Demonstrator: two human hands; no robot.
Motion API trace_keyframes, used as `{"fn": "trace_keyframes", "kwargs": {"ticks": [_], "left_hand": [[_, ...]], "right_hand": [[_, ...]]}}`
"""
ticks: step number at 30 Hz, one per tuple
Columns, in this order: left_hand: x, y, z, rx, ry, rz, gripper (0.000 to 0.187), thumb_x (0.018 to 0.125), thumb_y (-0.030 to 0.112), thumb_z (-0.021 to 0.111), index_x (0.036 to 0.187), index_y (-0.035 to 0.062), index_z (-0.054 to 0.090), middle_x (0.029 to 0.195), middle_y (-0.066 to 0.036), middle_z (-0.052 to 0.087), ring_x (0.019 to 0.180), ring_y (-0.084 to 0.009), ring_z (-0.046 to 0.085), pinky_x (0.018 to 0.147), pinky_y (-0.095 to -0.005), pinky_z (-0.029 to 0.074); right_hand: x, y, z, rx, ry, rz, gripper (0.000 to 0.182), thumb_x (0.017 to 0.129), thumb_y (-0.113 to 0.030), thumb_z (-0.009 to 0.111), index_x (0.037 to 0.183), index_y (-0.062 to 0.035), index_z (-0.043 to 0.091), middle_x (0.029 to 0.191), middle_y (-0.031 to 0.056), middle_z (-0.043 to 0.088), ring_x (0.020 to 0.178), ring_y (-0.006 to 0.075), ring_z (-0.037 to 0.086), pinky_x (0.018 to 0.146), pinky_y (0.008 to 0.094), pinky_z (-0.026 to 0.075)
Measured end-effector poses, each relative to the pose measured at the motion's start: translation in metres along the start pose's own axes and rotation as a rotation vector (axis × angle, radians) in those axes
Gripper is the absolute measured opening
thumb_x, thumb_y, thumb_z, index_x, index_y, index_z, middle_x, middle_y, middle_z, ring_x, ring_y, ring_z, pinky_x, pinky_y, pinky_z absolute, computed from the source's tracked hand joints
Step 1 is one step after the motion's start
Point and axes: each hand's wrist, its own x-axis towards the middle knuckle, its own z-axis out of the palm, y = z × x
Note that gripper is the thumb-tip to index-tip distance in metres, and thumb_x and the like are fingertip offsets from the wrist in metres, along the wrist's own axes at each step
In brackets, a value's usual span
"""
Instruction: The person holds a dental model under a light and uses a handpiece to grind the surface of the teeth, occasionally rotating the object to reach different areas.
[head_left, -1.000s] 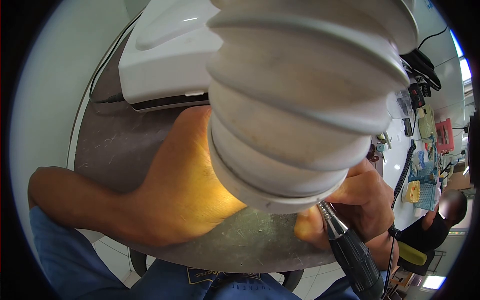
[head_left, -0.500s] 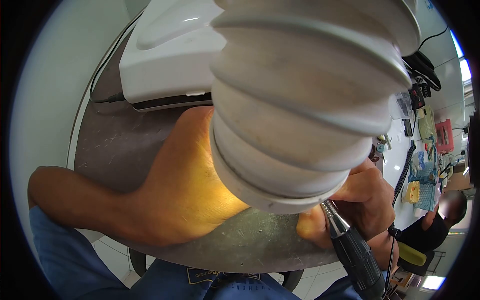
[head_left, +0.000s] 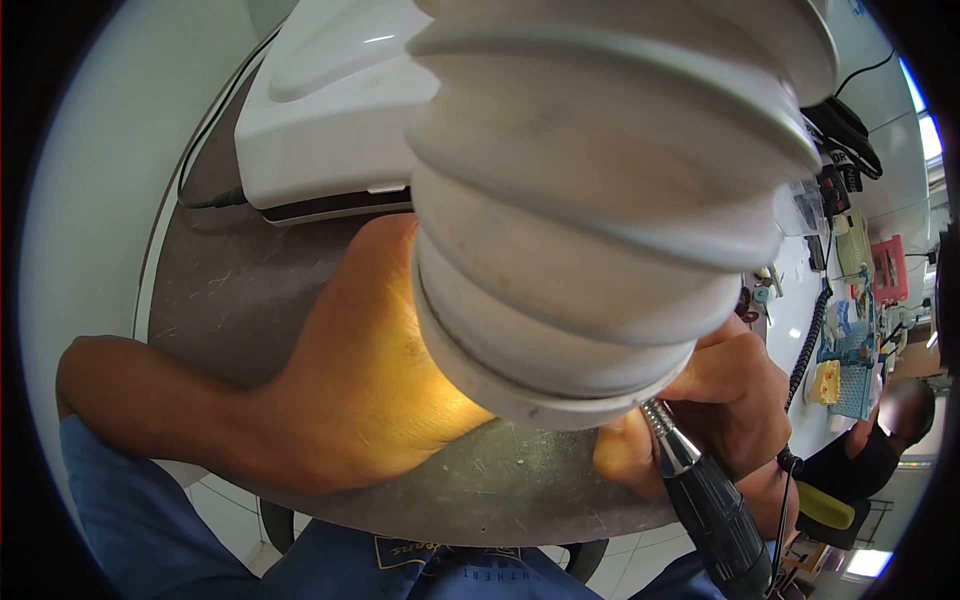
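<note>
A large white ribbed hose (head_left: 600,200) hangs over the middle and hides most of the work area. My left hand (head_left: 385,370), lit yellow, reaches under its rim from the left; its fingers are hidden. At the right of the hose, my right hand (head_left: 730,405) is wrapped round a black handpiece (head_left: 712,520) with a silver tip. The tip's far end lies under the hose rim. Whatever is between the hands cannot be seen.
A white machine (head_left: 330,130) with a black cable stands at the back left of the grey table (head_left: 230,290). Baskets, including a pink one (head_left: 889,270), and a coiled cord (head_left: 812,335) are at the right. Another person (head_left: 850,465) sits at far right.
The hose and the white machine appear shifted very slightly left in view. My hands keep nearly the same position, the right one still round the handpiece.
</note>
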Motion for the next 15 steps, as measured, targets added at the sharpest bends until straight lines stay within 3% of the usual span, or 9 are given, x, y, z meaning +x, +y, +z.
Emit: {"fn": "trace_keyframes", "kwargs": {"ticks": [2, 5, 15], "left_hand": [[-0.0002, 0.0005, -0.0010, -0.001, 0.001, -0.001, 0.032, 0.071, 0.012, 0.078, 0.095, -0.0013, 0.061, 0.087, -0.016, 0.067, 0.084, -0.0303, 0.065, 0.075, -0.0352, 0.050], [-0.0005, 0.0012, -0.0016, 0.003, 0.005, 0.001, 0.032, 0.071, 0.012, 0.078, 0.095, -0.0014, 0.061, 0.087, -0.016, 0.067, 0.084, -0.0304, 0.065, 0.076, -0.0353, 0.050], [0.0019, 0.0038, -0.0016, 0.013, 0.006, 0.006, 0.032, 0.071, 0.012, 0.078, 0.095, -0.0016, 0.061, 0.087, -0.016, 0.067, 0.084, -0.0310, 0.065, 0.076, -0.0356, 0.050]], "right_hand": [[0.0003, -0.0050, 0.0016, 0.018, 0.032, 0.140, 0.039, 0.081, -0.016, 0.077, 0.105, -0.0033, 0.049, 0.110, 0.0225, 0.059, 0.107, 0.0306, 0.059, 0.094, 0.0440, 0.044], [0.0000, 0.0038, -0.0005, 0.010, 0.007, -0.007, 0.040, 0.081, -0.015, 0.076, 0.106, -0.0019, 0.049, 0.110, 0.0225, 0.059, 0.106, 0.0306, 0.059, 0.094, 0.0441, 0.044], [0.0000, 0.0009, -0.0010, -0.001, 0.050, 0.057, 0.039, 0.080, -0.016, 0.076, 0.105, 0.0011, 0.050, 0.108, 0.0224, 0.061, 0.103, 0.0269, 0.061, 0.092, 0.0411, 0.045]]}}
